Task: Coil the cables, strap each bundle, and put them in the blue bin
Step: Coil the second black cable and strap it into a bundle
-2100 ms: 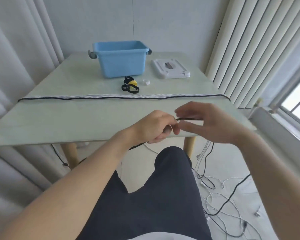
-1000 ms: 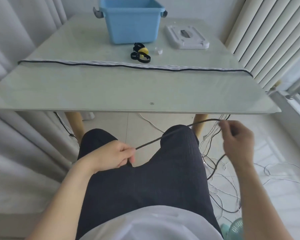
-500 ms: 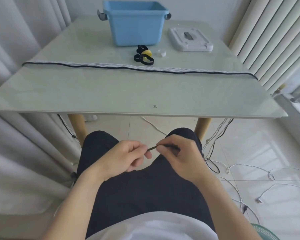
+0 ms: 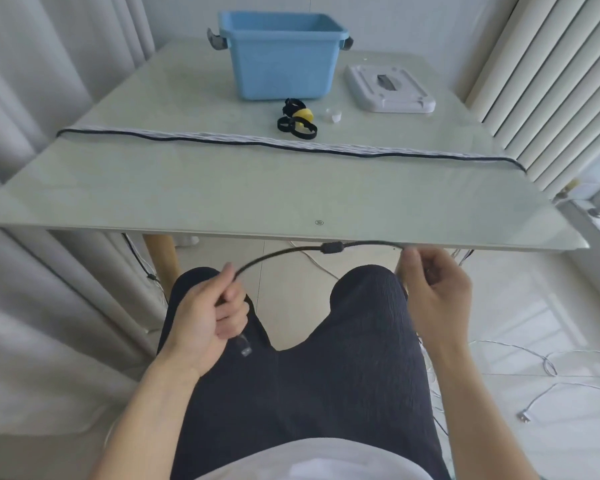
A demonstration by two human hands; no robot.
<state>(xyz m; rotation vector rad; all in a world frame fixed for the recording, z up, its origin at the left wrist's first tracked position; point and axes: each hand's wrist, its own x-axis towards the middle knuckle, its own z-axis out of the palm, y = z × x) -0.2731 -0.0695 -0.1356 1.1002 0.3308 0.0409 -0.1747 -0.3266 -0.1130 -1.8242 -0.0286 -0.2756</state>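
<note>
The left hand (image 4: 210, 313) is curled round one end of the black cable (image 4: 281, 252) above the lap, with the connector (image 4: 244, 347) protruding below the fist. The right hand (image 4: 433, 289) pinches the same cable near the table's front edge; the span between the hands arches upward and carries a ferrite bead (image 4: 331, 247). No loop is formed yet. Risk: the remainder of the cable drops behind the right hand toward the loose white cables (image 4: 548, 367) on the floor, and pulling it in may snag or drag these. Risk: the stiff bead may resist bending and distort a loop. On the table (image 4: 187, 199), a further cable run (image 4: 222, 140) lies straight across; beyond it lie the straps (image 4: 297, 124), then the blue bin (image 4: 281, 60) with its lid (image 4: 388, 86) beside it.
</note>
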